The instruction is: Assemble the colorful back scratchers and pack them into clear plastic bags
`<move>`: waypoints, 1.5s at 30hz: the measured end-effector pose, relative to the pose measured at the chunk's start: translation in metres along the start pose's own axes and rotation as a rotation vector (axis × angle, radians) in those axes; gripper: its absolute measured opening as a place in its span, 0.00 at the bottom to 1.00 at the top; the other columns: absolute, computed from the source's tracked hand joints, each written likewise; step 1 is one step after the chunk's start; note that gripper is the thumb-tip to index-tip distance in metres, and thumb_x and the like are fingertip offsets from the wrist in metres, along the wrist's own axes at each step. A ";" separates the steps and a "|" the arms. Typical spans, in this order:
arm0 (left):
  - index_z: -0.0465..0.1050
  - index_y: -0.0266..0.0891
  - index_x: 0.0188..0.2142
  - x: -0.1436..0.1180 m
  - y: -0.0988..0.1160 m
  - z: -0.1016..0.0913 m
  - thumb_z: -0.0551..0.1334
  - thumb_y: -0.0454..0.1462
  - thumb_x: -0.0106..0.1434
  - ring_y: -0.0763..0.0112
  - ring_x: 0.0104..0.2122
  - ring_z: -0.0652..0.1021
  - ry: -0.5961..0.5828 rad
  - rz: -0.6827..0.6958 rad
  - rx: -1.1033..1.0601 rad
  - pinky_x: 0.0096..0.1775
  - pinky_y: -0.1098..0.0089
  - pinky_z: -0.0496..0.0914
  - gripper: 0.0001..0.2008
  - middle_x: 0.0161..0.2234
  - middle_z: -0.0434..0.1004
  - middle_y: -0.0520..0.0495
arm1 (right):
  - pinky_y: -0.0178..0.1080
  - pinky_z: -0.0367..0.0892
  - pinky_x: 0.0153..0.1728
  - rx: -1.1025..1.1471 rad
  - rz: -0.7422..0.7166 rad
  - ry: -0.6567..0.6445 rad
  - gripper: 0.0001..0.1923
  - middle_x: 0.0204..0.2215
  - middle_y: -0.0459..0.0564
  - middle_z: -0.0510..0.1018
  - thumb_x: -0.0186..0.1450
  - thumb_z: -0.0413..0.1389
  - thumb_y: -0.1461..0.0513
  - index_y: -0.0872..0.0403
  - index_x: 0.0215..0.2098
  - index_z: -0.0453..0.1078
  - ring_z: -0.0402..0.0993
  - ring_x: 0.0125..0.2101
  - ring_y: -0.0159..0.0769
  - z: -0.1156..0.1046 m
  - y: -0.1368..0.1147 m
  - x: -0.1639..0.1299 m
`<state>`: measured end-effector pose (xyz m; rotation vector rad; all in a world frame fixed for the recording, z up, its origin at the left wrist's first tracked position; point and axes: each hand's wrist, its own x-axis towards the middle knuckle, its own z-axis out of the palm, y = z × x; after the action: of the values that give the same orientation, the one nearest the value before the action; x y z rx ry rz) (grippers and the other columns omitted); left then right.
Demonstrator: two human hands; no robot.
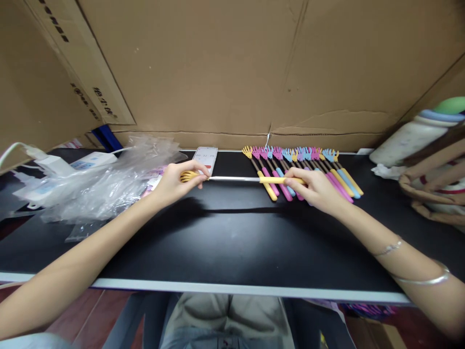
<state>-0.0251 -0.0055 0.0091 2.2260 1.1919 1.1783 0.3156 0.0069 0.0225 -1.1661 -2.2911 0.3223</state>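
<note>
A yellow back scratcher with a thin metal rod is stretched out level above the black table, its shadow falling below. My left hand pinches it near the claw end, and the yellow claw shows partly behind the fingers. Around the yellow handle at the other end, my right hand is closed. Behind and beneath that hand lies a row of several back scratchers in yellow, pink, blue and purple, claws toward the cardboard wall. The right hand covers some of their handles.
Clear plastic bags are heaped at the left beside a white power strip. A phone showing a timer leans at the back. A white bottle and a brown bag stand right. Cardboard walls the back.
</note>
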 end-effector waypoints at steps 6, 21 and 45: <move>0.75 0.39 0.32 -0.002 0.003 0.002 0.59 0.41 0.62 0.75 0.23 0.76 0.004 0.084 0.079 0.32 0.74 0.69 0.09 0.29 0.78 0.50 | 0.35 0.51 0.23 0.061 0.017 -0.111 0.25 0.15 0.42 0.60 0.68 0.43 0.49 0.53 0.20 0.65 0.56 0.17 0.28 0.001 -0.001 0.002; 0.73 0.38 0.36 0.003 0.008 0.005 0.61 0.41 0.61 0.74 0.25 0.77 0.089 0.101 0.048 0.31 0.75 0.70 0.09 0.28 0.78 0.50 | 0.34 0.52 0.24 0.161 0.037 -0.126 0.23 0.18 0.43 0.64 0.68 0.45 0.50 0.54 0.22 0.65 0.58 0.20 0.28 0.003 -0.009 0.002; 0.69 0.37 0.35 0.004 0.000 -0.002 0.62 0.43 0.61 0.78 0.18 0.73 -0.034 -0.094 -0.132 0.22 0.79 0.66 0.11 0.22 0.74 0.52 | 0.29 0.50 0.13 0.526 0.099 -0.150 0.16 0.15 0.36 0.62 0.67 0.50 0.49 0.52 0.33 0.56 0.55 0.13 0.22 0.001 0.011 0.002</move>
<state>-0.0252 -0.0024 0.0124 2.0626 1.1572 1.1428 0.3216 0.0146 0.0177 -1.0024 -2.0818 1.0093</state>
